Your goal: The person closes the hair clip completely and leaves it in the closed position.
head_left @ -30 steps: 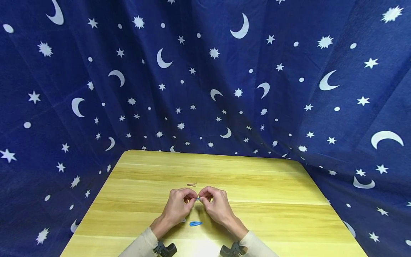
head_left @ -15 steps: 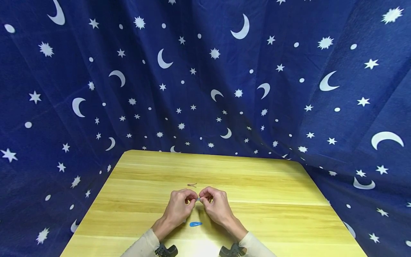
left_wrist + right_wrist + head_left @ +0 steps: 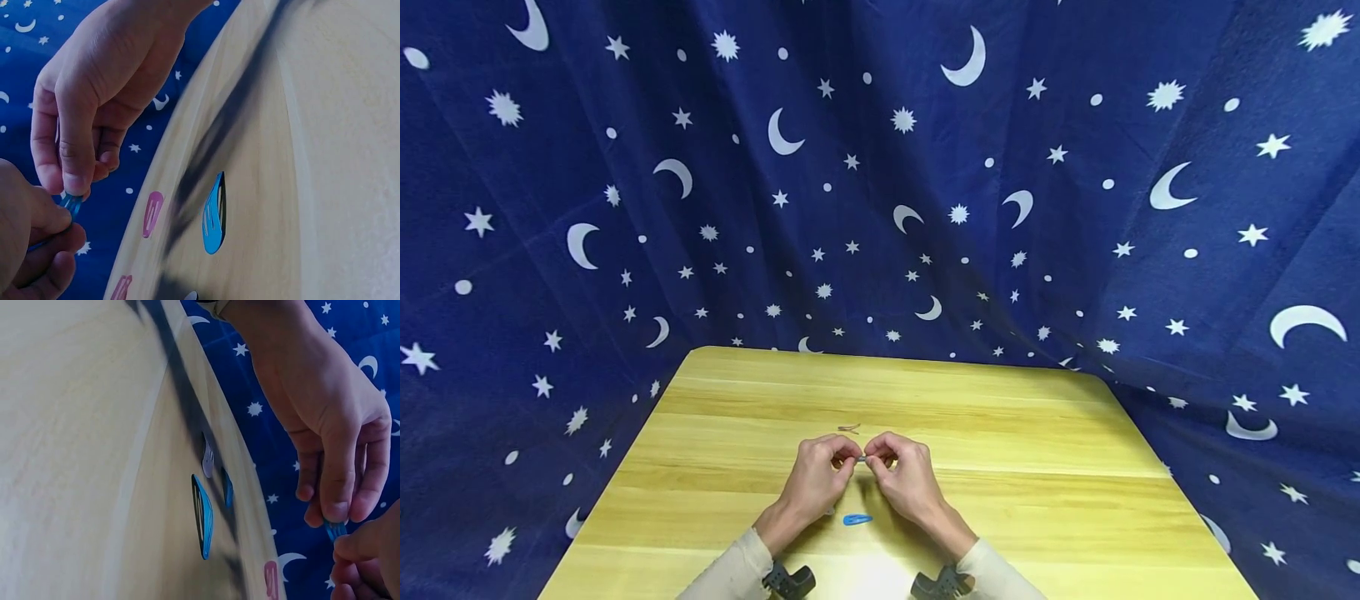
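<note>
Between my two hands, above the table, is a small blue hair clip (image 3: 72, 206). My left hand (image 3: 811, 477) pinches one end of it between thumb and index finger, and my right hand (image 3: 912, 482) pinches the other end the same way. The fingertips nearly meet and cover most of the clip. Below them on the table lies a larger blue snap hair clip (image 3: 857, 519). A pink hair clip (image 3: 152, 214) lies farther back, with another pink clip (image 3: 122, 287) beside it. Near my left wrist a pale clip (image 3: 207, 457) and a dark blue clip (image 3: 227, 487) lie in shadow.
The light wooden table (image 3: 1000, 433) reaches back to a dark blue curtain (image 3: 880, 167) with white moons and stars, which also hangs at both sides. A black strap mount (image 3: 788, 581) sits at my left wrist, and a matching mount (image 3: 942, 583) at my right.
Both hands stay almost in place over the table. My left fingertips have drawn back slightly, so a little more of the held clip shows between them. The clips on the table lie still.
</note>
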The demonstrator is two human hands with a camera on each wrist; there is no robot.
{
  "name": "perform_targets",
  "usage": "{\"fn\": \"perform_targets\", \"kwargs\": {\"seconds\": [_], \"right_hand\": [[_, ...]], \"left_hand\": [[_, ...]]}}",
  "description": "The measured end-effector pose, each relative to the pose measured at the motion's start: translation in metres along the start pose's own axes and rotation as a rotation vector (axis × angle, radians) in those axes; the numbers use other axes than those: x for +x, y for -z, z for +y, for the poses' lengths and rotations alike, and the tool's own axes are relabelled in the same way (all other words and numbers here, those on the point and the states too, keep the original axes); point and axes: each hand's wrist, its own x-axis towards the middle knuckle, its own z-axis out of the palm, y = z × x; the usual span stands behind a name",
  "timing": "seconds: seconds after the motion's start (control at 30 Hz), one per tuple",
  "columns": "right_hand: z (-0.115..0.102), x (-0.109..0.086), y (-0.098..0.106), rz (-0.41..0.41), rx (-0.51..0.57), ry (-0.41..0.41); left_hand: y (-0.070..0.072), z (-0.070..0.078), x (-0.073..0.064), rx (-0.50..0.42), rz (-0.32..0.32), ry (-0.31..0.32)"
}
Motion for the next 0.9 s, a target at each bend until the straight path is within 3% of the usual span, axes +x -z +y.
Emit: {"fn": "perform_targets", "kwargs": {"seconds": [0.3, 0.53, 0.9], "right_hand": [[0.003, 0.0, 0.002, -0.018, -0.011, 0.039], [0.007, -0.003, 0.001, -0.074, 0.007, 0.019], [0.009, -0.01, -0.001, -0.178, 0.027, 0.005]], "left_hand": [[0.002, -0.003, 0.0, -0.021, -0.056, 0.052], [0.007, -0.005, -0.001, -0.055, -0.167, 0.123], [0.01, -0.009, -0.004, -0.06, -0.283, 0.123]]}}
